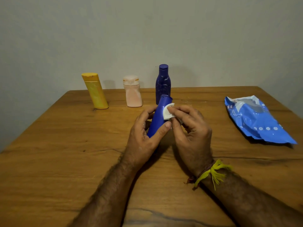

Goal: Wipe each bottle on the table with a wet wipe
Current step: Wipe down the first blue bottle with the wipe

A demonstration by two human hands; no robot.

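My left hand (144, 136) grips a bright blue bottle (159, 115), tilted with its top pointing away from me, above the middle of the wooden table (65, 153). My right hand (191, 128) pinches a small white wet wipe (168, 111) and presses it against the bottle's upper right side. Three more bottles stand in a row near the far edge: a yellow bottle (95, 91) leaning left, a pale pink bottle (132, 91) and a dark blue bottle (163, 82) upright behind the one I hold.
A blue wet-wipe pack (255, 120) lies flat on the right side of the table, its flap open. A plain wall (147, 38) stands right behind the table's far edge. A yellow thread band (213, 172) circles my right wrist.
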